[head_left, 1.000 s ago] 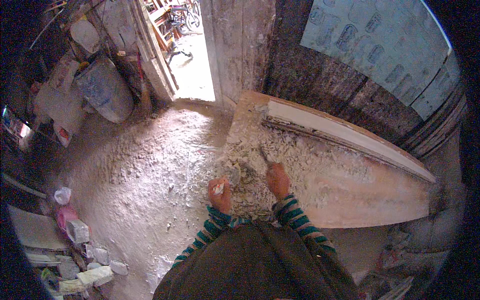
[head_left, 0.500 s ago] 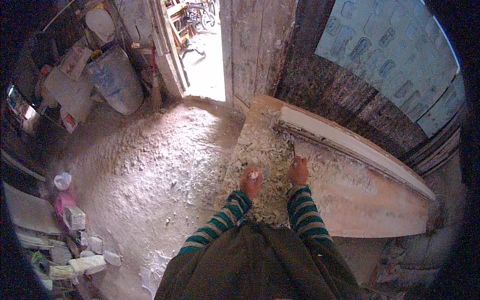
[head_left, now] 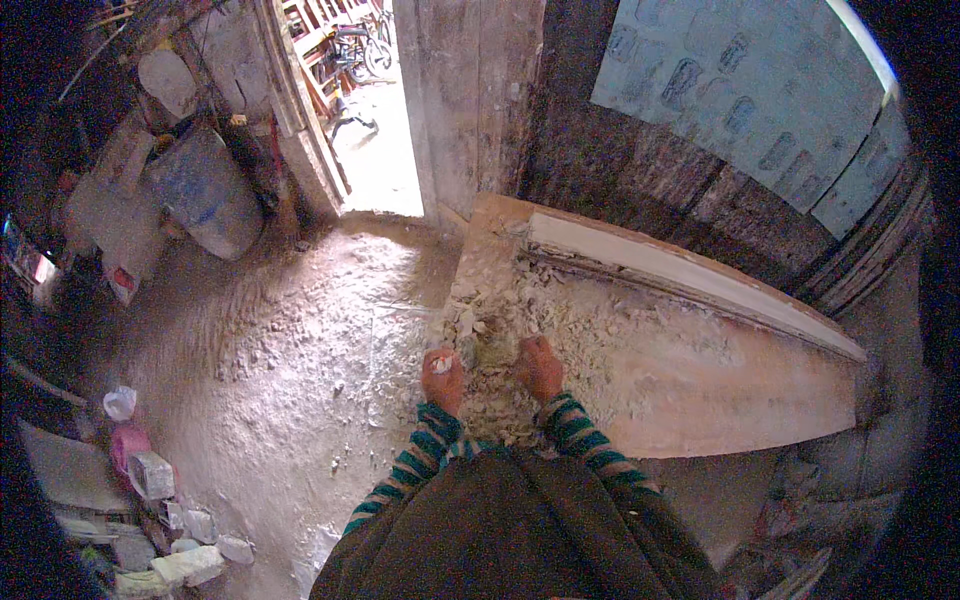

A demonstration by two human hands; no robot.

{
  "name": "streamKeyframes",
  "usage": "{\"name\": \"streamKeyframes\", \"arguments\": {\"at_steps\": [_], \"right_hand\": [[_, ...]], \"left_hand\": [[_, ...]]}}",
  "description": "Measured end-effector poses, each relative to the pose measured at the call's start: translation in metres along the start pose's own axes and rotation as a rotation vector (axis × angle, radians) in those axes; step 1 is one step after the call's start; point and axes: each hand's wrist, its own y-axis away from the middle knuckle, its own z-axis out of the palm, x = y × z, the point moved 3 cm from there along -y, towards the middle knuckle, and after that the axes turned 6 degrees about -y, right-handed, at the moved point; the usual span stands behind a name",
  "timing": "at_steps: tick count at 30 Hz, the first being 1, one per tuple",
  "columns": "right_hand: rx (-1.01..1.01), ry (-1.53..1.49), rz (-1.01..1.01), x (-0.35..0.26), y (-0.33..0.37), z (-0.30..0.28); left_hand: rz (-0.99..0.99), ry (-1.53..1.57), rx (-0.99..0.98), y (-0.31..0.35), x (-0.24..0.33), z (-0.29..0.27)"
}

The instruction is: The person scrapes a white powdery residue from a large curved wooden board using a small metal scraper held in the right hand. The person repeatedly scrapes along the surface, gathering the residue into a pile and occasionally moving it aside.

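While you stand at the board's near edge, your left hand (head_left: 442, 386) is over its left edge, fingers curled round a small whitish object (head_left: 442, 366), kind unclear. Your right hand (head_left: 540, 370) is just to the right, over the board, also curled; can't tell what, if anything, it grips. Between and beyond your hands, pale clumps (head_left: 575, 298) lie loose over the left part of the board (head_left: 740, 425), thinning toward the right end, which is mostly bare but smeared. Progress, as judged: partway at most; the clumps are uneven, neither gathered nor smoothed, so plenty looks left. A long white bar (head_left: 690, 277) runs along the board's far edge, crusted below with the same stuff. Around it, the floor (head_left: 290, 330) is rough, dusty, brightly lit toward the door. Off left, a pink item (head_left: 128, 445) sits by pale blocks (head_left: 190, 566). Farther off: a bluish-grey bin (head_left: 208, 195) to the left, a light blue panel (head_left: 715, 110) on the right-hand wall, and a bright doorway (head_left: 385, 165) with a bicycle (head_left: 376, 60) outside.
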Motion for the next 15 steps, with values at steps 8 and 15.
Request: {"name": "streamKeyframes", "arguments": {"at_steps": [8,15], "right_hand": [[0.279,0.151,0.128,0.064,-0.041,-0.053],[0.144,0.266,0.189,0.100,-0.066,-0.019]], "left_hand": [[0.039,0.146,0.096,0.010,0.018,-0.015],[0.009,0.354,-0.024,0.026,-0.013,0.021]]}}
